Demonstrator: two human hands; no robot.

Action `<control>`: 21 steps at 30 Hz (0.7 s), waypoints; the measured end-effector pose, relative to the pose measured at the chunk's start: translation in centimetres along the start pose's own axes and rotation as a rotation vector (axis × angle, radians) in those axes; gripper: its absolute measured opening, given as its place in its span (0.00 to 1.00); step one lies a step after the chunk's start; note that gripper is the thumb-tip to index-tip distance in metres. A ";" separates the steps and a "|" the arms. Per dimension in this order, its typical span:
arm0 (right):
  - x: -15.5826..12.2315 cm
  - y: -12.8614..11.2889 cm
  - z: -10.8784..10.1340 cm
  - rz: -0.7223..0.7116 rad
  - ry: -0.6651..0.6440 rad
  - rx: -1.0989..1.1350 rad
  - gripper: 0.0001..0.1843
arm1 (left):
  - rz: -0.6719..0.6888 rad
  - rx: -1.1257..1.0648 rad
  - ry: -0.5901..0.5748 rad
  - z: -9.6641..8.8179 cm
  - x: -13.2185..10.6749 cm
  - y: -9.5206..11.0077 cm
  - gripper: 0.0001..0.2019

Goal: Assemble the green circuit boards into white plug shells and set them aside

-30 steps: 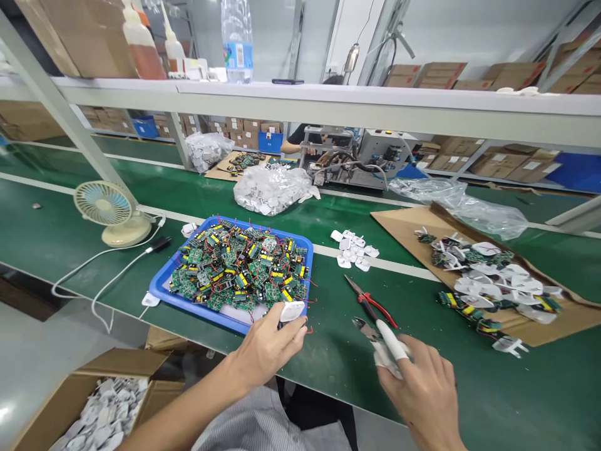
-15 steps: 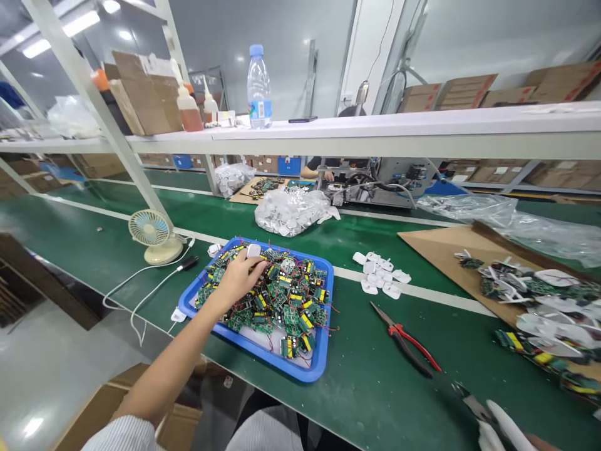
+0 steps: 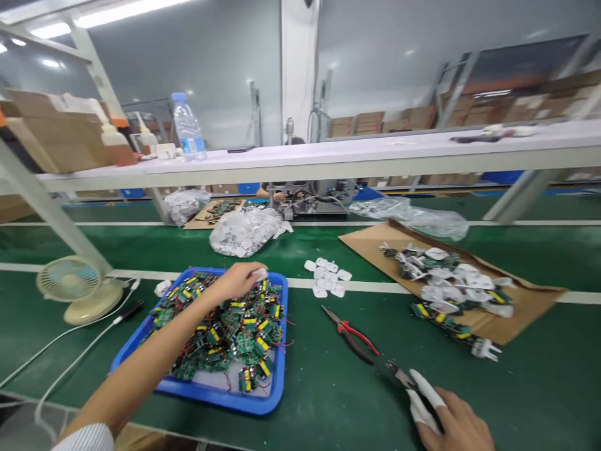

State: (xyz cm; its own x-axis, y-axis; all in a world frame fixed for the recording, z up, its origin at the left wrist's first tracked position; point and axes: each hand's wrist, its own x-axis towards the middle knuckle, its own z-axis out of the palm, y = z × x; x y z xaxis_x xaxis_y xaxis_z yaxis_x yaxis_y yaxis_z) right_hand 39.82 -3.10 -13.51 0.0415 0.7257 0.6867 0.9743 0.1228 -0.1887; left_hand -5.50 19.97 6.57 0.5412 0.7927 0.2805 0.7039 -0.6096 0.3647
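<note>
My left hand (image 3: pixel 241 280) is closed on a small white plastic piece (image 3: pixel 260 274), above the far side of a blue tray (image 3: pixel 277 391). Heaped in that tray are green circuit boards (image 3: pixel 244 343) with yellow parts and thin red wires. At the lower right, my right hand (image 3: pixel 453 416), with white coverings on the fingertips, grips dark-handled cutting pliers (image 3: pixel 402 378); their jaws point up and left over the bench. Red-and-black long-nose pliers (image 3: pixel 350 332) lie between the tray and my right hand. Beyond them sits a loose group of white plastic pieces (image 3: pixel 327 275).
A cardboard sheet (image 3: pixel 511 322) at the right bears boards and white parts. Behind the tray lies a clear bag of white pieces (image 3: pixel 246 230). A small fan (image 3: pixel 77 288) stands left with cables. A shelf (image 3: pixel 319 160) crosses above, holding a water bottle (image 3: pixel 188 128).
The view has swung right, so the bench appears further left. My left hand has moved rightward over the tray with the white piece. My right hand, mostly out of frame before, now shows with the pliers.
</note>
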 end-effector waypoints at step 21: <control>0.5 -4.2 -3.4 0.116 -0.032 -0.037 0.32 | 0.330 -0.050 -0.490 21.7 20.5 18.7 0.16</control>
State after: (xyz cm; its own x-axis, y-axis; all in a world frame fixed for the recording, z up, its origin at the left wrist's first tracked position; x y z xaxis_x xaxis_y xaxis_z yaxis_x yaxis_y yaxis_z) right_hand 36.46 -5.63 -9.98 0.1475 0.7549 0.6390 0.9710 0.0125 -0.2389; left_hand 28.73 24.81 -0.14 0.8854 0.4620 -0.0518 0.4463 -0.8135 0.3728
